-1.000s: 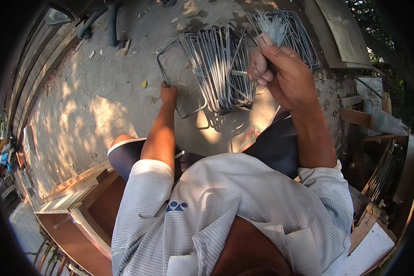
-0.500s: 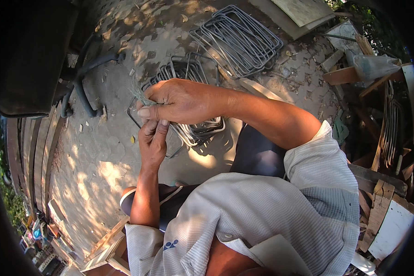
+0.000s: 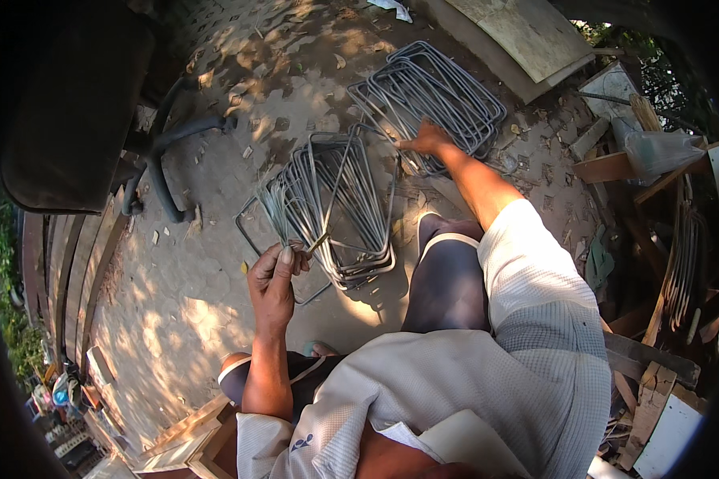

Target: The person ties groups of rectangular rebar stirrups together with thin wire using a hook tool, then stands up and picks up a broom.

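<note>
My left hand (image 3: pixel 273 275) pinches a bundle of thin grey wire (image 3: pixel 276 209), whose loose ends fan out from the fingertips. Right behind the wire lies a stack of bent steel rod frames (image 3: pixel 351 255), roughly rectangular and leaning over one another. Stretched away from my body, my right hand (image 3: pixel 427 140) is at the near left edge of a second stack of rectangular steel rod frames (image 3: pixel 447 92). Its thumb points left, apart from the fingers, and I see nothing lifted in it. Whether it touches the rods is hard to tell.
A dark chair (image 3: pixel 76 112) with a curved leg base stands on the left, near long wooden planks (image 3: pixel 76 279). Flat boards (image 3: pixel 527 36) lie at the far right. Scrap wood (image 3: pixel 651 399) and a clear plastic bag (image 3: pixel 659 156) crowd the right side.
My right hand has left the wire bundle and reached out to the farther frame stack. My left hand keeps the wire. The view has shifted slightly, uncovering the nearer stack.
</note>
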`<action>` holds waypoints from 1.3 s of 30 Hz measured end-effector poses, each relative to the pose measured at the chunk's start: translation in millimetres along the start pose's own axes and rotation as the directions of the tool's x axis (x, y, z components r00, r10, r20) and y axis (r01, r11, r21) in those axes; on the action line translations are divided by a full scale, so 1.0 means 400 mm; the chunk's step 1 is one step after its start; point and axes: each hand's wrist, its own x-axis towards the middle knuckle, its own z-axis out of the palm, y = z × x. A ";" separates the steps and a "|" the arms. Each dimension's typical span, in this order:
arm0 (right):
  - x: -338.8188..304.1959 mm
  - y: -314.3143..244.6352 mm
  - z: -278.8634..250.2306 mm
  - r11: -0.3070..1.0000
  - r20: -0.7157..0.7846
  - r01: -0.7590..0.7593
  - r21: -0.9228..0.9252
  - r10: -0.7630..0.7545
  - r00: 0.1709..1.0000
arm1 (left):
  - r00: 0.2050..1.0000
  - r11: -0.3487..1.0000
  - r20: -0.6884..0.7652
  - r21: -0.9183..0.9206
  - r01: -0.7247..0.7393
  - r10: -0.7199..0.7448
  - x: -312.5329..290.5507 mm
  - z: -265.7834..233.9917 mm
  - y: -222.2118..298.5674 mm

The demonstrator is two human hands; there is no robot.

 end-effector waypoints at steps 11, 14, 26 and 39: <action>-0.048 -0.065 0.014 0.993 -0.020 -0.109 -0.040 0.109 0.994 | 0.999 1.000 -0.050 0.000 0.020 -0.020 0.001 -0.014 -0.004; -0.027 -0.023 -0.001 0.997 0.015 -0.039 0.063 0.039 0.999 | 0.998 1.000 -0.056 0.011 0.024 -0.024 0.004 -0.021 -0.002; -0.022 0.110 -0.136 0.899 -0.115 0.134 0.418 -0.094 0.989 | 0.993 0.992 -0.087 -0.103 0.074 -0.083 -0.005 -0.035 -0.007; -0.246 -0.128 -0.238 0.711 0.135 0.174 0.682 -0.356 0.925 | 0.949 0.946 -0.029 0.069 0.315 -0.314 0.058 -0.005 -0.039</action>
